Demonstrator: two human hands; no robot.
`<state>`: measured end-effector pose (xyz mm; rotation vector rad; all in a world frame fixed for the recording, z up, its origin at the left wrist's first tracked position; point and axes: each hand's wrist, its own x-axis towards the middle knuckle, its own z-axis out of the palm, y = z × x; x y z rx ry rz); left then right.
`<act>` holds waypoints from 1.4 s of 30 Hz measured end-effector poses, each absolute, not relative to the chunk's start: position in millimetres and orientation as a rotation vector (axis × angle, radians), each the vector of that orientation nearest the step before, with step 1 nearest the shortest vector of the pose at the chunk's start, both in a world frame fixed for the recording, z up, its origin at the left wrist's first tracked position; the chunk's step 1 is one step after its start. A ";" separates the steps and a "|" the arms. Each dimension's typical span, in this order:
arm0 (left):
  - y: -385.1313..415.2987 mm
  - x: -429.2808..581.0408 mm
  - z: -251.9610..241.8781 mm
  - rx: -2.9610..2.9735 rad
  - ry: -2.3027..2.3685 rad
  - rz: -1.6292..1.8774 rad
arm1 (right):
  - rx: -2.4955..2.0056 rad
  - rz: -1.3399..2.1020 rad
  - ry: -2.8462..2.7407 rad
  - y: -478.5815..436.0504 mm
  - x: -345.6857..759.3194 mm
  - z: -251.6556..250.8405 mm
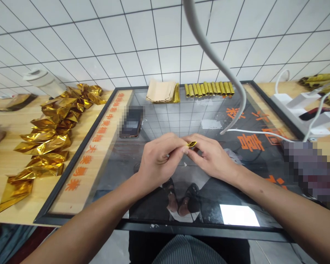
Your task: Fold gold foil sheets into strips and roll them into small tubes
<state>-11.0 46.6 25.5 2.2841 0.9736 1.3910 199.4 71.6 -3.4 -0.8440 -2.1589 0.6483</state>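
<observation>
Between my two hands, over the middle of the dark glass panel point(154, 198), is a small tube of gold paper point(192, 144), its open end facing up toward me. My left hand point(165, 156) pinches it with thumb and forefinger from the left. From the right, my right hand point(210, 154) closes its thumb and fingers on the same tube. Most of the tube is hidden by my fingers. Behind my hands lie a stack of tan and gold paper sheets point(161, 91) and a row of several rolled gold paper tubes point(209, 89).
Folded gold foil pieces point(52, 135) line the left side, near a lidded bottle point(45, 82). A phone point(130, 123) rests on the glass. A white flexible stalk point(222, 66) arches down from above. Right are a power strip point(290, 110), cables and more gold rolls point(321, 80).
</observation>
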 end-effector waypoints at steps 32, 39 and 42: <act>65.0 -12.6 5.7 2.255 1.178 1.140 | -0.935 1.232 -1.639 75.4 197.9 -10.8; 64.3 -11.8 5.0 2.257 1.166 1.157 | -0.918 1.262 -1.660 73.6 194.8 -10.9; 62.6 -12.0 6.2 2.169 1.195 1.155 | -0.936 1.229 -1.669 74.5 196.6 -11.0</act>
